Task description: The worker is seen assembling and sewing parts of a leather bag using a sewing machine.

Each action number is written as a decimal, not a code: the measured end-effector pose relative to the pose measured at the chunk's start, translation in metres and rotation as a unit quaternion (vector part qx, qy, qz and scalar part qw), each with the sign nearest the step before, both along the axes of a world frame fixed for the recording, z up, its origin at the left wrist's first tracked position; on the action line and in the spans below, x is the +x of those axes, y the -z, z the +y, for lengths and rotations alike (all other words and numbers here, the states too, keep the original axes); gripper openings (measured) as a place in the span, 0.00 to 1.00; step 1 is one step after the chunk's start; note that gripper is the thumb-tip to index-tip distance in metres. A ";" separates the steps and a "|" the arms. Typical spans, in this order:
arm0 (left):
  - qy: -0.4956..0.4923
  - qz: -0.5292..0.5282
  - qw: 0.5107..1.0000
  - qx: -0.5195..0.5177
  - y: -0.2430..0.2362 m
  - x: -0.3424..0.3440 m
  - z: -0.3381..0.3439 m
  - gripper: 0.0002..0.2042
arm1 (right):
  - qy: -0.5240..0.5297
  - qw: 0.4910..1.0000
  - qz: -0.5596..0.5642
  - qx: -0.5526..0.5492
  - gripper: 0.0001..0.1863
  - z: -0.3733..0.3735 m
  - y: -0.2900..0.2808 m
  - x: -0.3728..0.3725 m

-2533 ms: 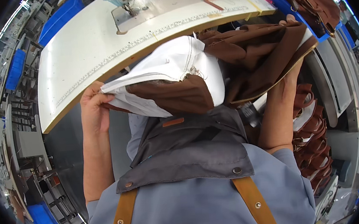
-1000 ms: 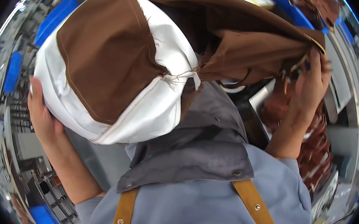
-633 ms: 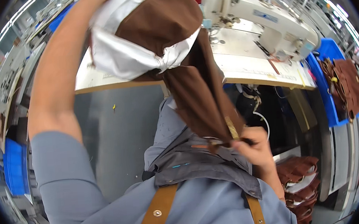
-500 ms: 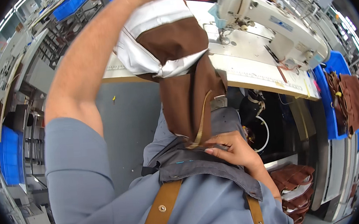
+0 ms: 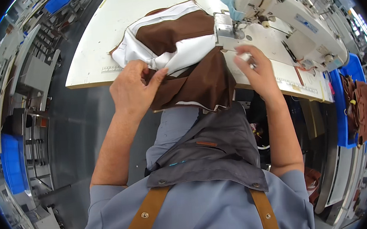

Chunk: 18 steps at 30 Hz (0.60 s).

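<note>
A brown and white fabric piece point(image 5: 170, 33) lies on the white worktable point(image 5: 90, 48) beside the sewing machine point(image 5: 293, 26), its brown lower part draped over the front edge above my lap. My left hand point(image 5: 137, 86) grips the near white fold at the piece's left, thumb and fingers closed on it. To the right of the fabric, my right hand point(image 5: 256, 73) is raised at the table edge with fingers curled around a small pale object, too small to name.
A black slim tool point(image 5: 290, 50) lies by the machine. At right stands a blue bin point(image 5: 343, 122) with brown bag pieces point(image 5: 362, 112). More brown pieces point(image 5: 312, 181) sit low at right. Another blue bin point(image 5: 13, 164) and other workbenches are at left.
The fabric piece, earlier held up in both hands, now lies on the table. My left hand has come down to its near fold; my right hand has let go and risen beside it.
</note>
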<state>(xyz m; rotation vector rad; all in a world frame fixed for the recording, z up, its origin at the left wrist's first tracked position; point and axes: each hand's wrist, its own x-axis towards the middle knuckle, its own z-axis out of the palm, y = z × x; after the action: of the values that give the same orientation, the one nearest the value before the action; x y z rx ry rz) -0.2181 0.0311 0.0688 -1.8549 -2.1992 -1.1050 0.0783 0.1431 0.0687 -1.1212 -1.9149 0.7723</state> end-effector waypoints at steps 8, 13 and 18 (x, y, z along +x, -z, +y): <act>0.063 0.104 0.986 -0.117 -0.012 -0.019 0.008 0.20 | -0.105 0.976 -0.127 0.142 0.17 0.039 0.013 -0.029; 0.057 0.089 0.990 -0.091 -0.011 -0.019 0.008 0.18 | -0.154 0.954 -0.160 0.199 0.15 0.064 0.009 -0.027; 0.083 0.115 0.985 -0.097 -0.011 -0.023 0.021 0.20 | -0.126 0.901 -0.288 0.298 0.09 0.070 0.004 -0.029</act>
<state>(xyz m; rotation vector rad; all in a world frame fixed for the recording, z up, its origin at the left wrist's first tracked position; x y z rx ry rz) -0.2407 0.0522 0.0802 -2.1545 -2.1183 -0.6716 0.0489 0.2128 0.0647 -0.7569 -2.5788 -0.0796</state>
